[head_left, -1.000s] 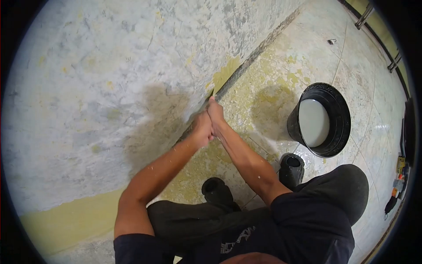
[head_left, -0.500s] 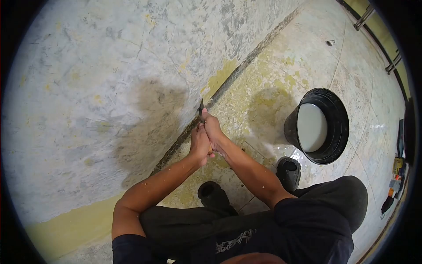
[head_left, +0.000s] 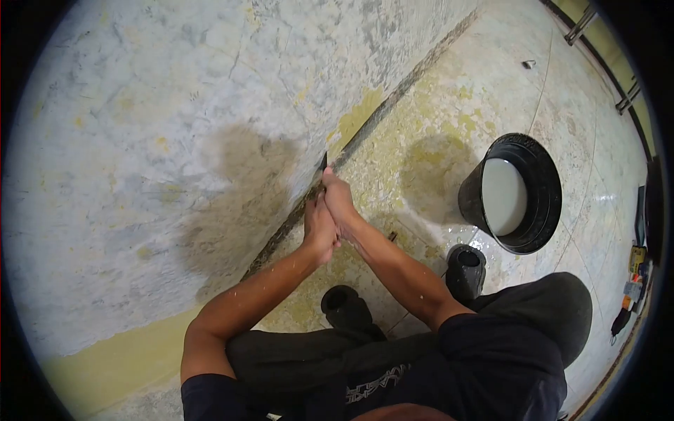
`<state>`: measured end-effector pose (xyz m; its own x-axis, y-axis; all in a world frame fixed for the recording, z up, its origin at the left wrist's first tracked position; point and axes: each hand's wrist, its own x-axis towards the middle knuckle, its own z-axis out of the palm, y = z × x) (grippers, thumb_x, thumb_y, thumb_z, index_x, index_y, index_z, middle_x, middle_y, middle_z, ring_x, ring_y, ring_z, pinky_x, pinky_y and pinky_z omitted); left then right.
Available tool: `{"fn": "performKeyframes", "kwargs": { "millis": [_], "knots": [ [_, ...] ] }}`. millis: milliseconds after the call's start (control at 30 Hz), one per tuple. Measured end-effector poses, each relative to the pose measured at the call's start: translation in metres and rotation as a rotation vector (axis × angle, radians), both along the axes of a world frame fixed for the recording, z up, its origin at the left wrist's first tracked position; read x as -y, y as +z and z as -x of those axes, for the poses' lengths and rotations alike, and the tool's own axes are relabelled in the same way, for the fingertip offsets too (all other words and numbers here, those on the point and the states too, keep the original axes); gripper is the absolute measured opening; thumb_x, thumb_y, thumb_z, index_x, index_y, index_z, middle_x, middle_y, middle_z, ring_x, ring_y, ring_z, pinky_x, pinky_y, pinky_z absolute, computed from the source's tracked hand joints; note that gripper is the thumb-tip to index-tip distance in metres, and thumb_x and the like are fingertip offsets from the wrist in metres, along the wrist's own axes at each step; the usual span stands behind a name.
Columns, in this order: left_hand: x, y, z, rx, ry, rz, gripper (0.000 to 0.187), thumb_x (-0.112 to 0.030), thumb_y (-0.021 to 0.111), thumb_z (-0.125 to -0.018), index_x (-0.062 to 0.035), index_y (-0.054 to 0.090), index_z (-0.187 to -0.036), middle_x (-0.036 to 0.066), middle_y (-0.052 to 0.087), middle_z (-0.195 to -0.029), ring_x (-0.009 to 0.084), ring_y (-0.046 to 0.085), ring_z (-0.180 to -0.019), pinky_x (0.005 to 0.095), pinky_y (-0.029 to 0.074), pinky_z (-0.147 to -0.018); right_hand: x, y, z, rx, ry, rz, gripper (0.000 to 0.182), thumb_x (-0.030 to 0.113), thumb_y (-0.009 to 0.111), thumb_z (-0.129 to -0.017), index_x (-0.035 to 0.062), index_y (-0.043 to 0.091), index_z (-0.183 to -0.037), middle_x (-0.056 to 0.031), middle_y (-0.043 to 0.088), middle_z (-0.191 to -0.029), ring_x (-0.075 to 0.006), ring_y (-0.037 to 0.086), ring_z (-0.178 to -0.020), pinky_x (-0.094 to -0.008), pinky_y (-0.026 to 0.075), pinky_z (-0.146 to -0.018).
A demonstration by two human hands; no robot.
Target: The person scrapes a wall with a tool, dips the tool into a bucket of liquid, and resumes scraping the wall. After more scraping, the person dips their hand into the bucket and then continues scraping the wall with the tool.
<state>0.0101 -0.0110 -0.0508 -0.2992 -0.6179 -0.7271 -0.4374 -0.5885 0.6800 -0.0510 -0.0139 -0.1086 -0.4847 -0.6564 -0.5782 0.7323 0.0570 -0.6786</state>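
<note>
My right hand (head_left: 339, 200) is closed round a scraper (head_left: 325, 161), whose dark, narrow blade sticks out past the thumb against the foot of the wall. Just below it, my left hand (head_left: 321, 229) wraps the handle end, pressed up against the right hand. The handle is mostly hidden by my fingers. Beside the blade, a patch of yellow paint (head_left: 358, 116) remains on the mottled grey-white wall (head_left: 175, 91), just above the floor joint.
A black bucket (head_left: 548, 193) of cloudy whitish liquid stands on the floor to my right. Yellow paint flakes and wet spots cover the floor (head_left: 435, 126) nearby. Several tools (head_left: 632, 288) lie at the far right, and a small metal piece (head_left: 529, 64) lies farther ahead.
My hands and the scraper have shifted slightly up along the foot of the wall, with both grips kept. The camera view has moved a little.
</note>
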Motion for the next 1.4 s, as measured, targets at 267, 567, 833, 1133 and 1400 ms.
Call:
{"fn": "performKeyframes", "kwargs": {
  "millis": [267,567,833,1133,1400],
  "knots": [
    [0.001,-0.017,-0.008,-0.052,-0.001,0.009,0.042,-0.046,0.032,-0.099,-0.0064,0.041,-0.109,0.005,0.046,-0.065,0.0141,0.041,-0.041,0.0288,0.029,-0.031,-0.012,0.015,-0.002,-0.103,0.046,-0.014,0.047,0.032,0.039,-0.100,0.0005,0.051,-0.131,-0.0073,0.057,-0.090,-0.0139,0.046,-0.073,-0.0299,0.042,-0.069],
    [0.009,-0.002,0.002,-0.032,-0.041,0.056,0.039,-0.042,0.034,-0.098,-0.0052,0.049,-0.099,0.004,0.045,-0.058,0.0142,0.039,-0.036,0.0290,0.029,-0.029,0.002,0.009,-0.003,-0.138,-0.054,-0.001,0.044,0.033,0.037,-0.100,0.0012,0.053,-0.126,-0.0073,0.059,-0.088,-0.0169,0.050,-0.072,-0.0340,0.043,-0.069],
    [0.002,0.003,0.011,-0.070,-0.056,0.054,0.037,-0.038,0.034,-0.098,-0.0059,0.052,-0.102,0.004,0.047,-0.060,0.0135,0.039,-0.037,0.0288,0.028,-0.030,0.000,0.017,0.021,0.184,0.001,0.018,0.048,0.031,0.036,-0.100,-0.0048,0.050,-0.129,-0.0195,0.057,-0.122,-0.0253,0.053,-0.109,-0.0343,0.041,-0.092],
    [0.002,0.016,0.007,-0.082,0.018,0.094,0.033,-0.038,0.033,-0.098,-0.0079,0.046,-0.103,0.005,0.049,-0.065,0.0141,0.040,-0.037,0.0297,0.029,-0.029,-0.006,0.043,0.010,-0.281,0.030,0.060,0.054,0.033,0.036,-0.100,-0.0044,0.036,-0.140,-0.0207,0.055,-0.125,-0.0265,0.053,-0.110,-0.0322,0.038,-0.097],
    [0.008,0.027,0.003,-0.178,-0.046,0.096,0.029,-0.035,0.035,-0.097,-0.0083,0.045,-0.099,0.005,0.049,-0.065,0.0140,0.041,-0.039,0.0298,0.029,-0.029,-0.005,0.061,0.013,-0.241,-0.015,0.079,0.054,0.031,0.037,-0.099,-0.0043,0.036,-0.140,-0.0221,0.055,-0.124,-0.0251,0.053,-0.109,-0.0315,0.039,-0.095]
  ]
}}
